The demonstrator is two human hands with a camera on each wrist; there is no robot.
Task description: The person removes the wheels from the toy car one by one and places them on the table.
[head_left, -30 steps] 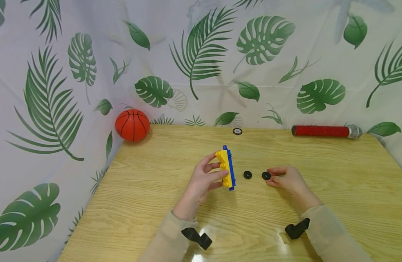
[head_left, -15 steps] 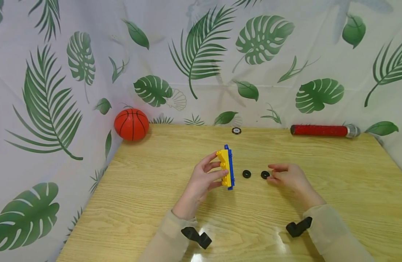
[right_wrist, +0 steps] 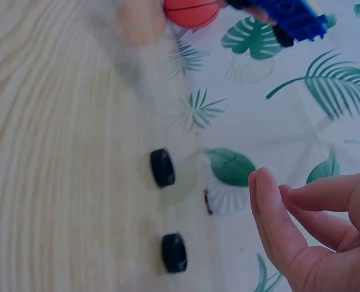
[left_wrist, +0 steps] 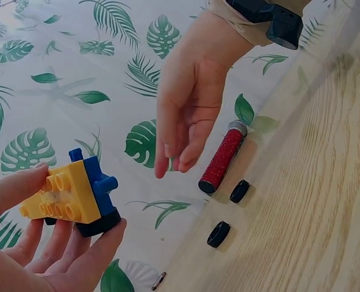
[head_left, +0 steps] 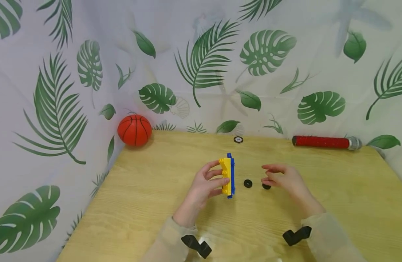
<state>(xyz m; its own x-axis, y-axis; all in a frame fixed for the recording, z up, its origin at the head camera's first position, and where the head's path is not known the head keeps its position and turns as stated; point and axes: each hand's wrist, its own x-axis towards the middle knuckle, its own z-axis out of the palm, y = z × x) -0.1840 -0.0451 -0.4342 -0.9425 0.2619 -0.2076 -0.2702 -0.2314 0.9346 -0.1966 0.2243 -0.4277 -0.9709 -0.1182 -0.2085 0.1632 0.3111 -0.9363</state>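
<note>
My left hand (head_left: 204, 185) grips a yellow and blue toy-brick car body (head_left: 226, 174) by its yellow studded side, raised above the table. In the left wrist view a black wheel (left_wrist: 98, 224) sits at the car body's underside near my fingers, with blue pegs sticking out beside it. Two loose black wheels lie to the right: one wheel (head_left: 245, 184) near the car body, and a farther wheel (head_left: 266, 187) partly hidden by my right hand (head_left: 286, 179). That hand hovers over the farther wheel, fingers extended, holding nothing; the right wrist view shows both wheels apart from it.
A red ball with basketball lines (head_left: 134, 130) sits at the table's back left corner. Along the back edge lie a black and white chip (head_left: 238, 139) and a red microphone (head_left: 320, 142). A leaf-print cloth (head_left: 184, 54) hangs behind the wooden table (head_left: 148, 174).
My right hand has let go of the farther wheel and lifted slightly over it. My left hand still holds the car body, which has turned a little. The head view has tilted up.
</note>
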